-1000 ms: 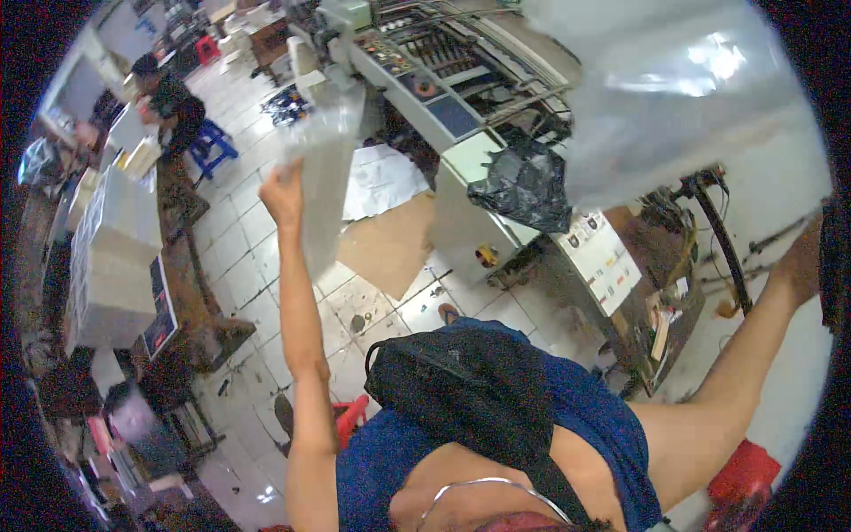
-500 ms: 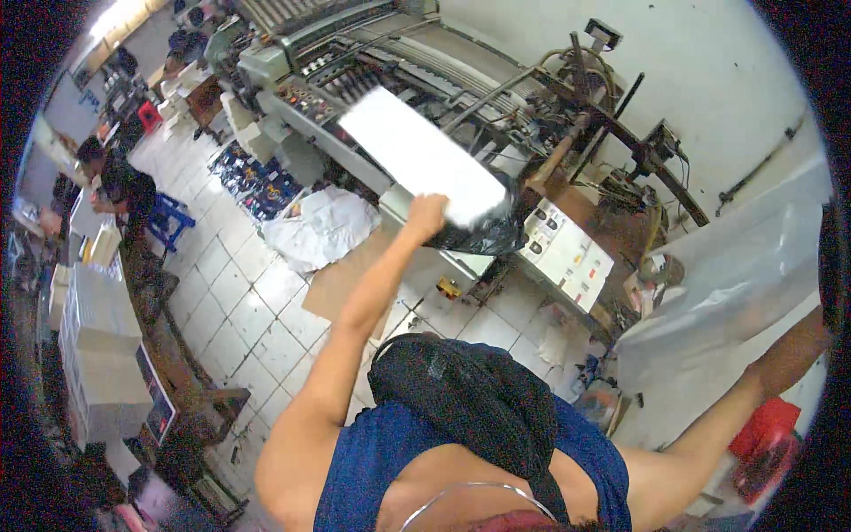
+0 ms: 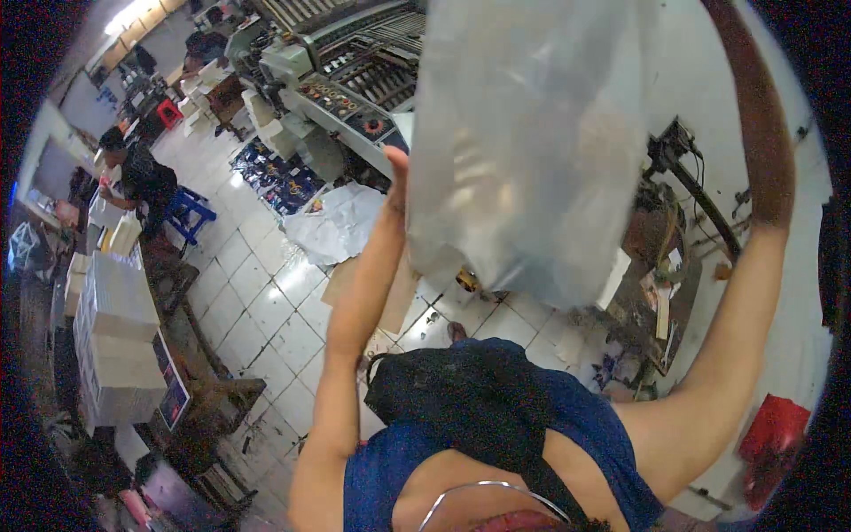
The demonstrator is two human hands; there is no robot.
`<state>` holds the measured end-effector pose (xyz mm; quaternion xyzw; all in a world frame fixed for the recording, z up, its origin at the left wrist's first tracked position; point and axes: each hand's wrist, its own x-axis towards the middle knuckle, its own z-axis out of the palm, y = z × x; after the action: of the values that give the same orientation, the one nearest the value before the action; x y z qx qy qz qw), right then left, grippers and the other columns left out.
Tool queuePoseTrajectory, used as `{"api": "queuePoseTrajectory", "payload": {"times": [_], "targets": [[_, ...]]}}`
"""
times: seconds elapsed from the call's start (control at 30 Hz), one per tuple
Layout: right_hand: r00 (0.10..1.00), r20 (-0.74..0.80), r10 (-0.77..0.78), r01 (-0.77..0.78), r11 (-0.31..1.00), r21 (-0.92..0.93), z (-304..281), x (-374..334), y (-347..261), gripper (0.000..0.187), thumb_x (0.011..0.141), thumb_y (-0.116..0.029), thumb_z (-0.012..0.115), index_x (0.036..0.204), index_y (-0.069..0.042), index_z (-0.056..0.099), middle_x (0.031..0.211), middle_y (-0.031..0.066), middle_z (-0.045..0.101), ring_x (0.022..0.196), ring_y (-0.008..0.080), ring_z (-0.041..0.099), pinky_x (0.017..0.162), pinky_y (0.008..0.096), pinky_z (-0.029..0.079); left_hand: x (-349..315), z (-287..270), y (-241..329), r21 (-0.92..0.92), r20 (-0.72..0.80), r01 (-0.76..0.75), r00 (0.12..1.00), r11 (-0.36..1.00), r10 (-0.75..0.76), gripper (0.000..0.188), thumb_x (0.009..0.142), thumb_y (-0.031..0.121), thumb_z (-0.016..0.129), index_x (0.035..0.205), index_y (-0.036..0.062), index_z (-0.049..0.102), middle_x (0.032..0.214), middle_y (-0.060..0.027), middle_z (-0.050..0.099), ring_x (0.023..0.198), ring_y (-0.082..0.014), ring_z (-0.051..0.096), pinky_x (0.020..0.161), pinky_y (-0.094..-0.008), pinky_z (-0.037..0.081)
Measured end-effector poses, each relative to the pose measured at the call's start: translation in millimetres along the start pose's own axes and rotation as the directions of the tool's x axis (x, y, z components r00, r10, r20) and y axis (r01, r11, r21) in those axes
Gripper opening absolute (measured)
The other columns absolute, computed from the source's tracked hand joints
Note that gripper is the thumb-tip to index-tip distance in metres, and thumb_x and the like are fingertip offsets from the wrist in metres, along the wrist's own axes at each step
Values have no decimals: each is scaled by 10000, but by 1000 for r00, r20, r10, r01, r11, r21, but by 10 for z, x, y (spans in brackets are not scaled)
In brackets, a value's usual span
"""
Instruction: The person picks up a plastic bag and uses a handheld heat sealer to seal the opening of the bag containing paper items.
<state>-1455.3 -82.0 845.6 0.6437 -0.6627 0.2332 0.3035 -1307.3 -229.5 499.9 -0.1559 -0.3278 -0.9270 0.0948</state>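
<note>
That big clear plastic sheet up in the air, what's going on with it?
A person holds the large clear plastic bag up in front of them with both arms raised. The left hand grips its left edge; the right arm reaches up past the top of the picture, so that hand is out of view. Below stands a long machine on a tiled floor, with another person seated at the far left.

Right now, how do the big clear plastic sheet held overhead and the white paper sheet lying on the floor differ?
The big clear plastic sheet is translucent and glossy; the white paper sheet is opaque and matt. The plastic hangs raised in the air against the left hand; the paper lies crumpled on the tiled floor, untouched. The plastic fills far more of the view. Both are thin, flexible sheets.
</note>
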Motion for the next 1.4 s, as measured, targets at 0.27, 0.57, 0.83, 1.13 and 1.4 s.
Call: {"api": "queuePoseTrajectory", "payload": {"times": [0.27,0.57,0.83,1.13,1.4], "targets": [[974,-100,-205,223,950,220,983,576,246,359,896,-362,574,921,-11,642,836,126,663,776,151,565,735,353,457,-339,307,1415,870,-329,135,875,473,355,501,753,191,742,1167,-2,538,1002,-53,638,876,-123,602,794,-268,480],[977,154,145,-206,826,525,1291,410,1040,272,810,-299,711,725,-52,634,600,14,551,576,81,503,487,240,384,192,606,2990,852,-121,288,921,-437,370,365,833,246,650,1087,-14,624,1023,-56,663,924,-134,611,841,-266,465],[983,181,-6,-145,577,804,1965,407,1793,233,784,-243,741,714,-34,666,700,33,640,600,98,564,527,253,441,1296,410,3765,659,-315,377,924,-651,217,582,803,390,648,1233,24,508,1156,-138,597,1091,-257,550,973,-349,395],[897,-167,410,-365,898,246,2550,644,2797,102,800,-137,689,826,-39,701,689,54,669,611,103,604,567,270,494,3424,-1106,3818,574,371,-52,906,-817,203,406,711,318,746,977,35,628,908,-187,650,880,-327,615,780,-389,474],[863,-467,194,-315,929,-196,2048,285,2288,224,837,-205,617,940,-20,689,905,163,681,757,157,664,603,311,516,3397,-971,3606,281,874,-113,440,-953,206,280,798,256,652,908,5,593,835,-220,612,848,-396,585,733,-456,493]]}}
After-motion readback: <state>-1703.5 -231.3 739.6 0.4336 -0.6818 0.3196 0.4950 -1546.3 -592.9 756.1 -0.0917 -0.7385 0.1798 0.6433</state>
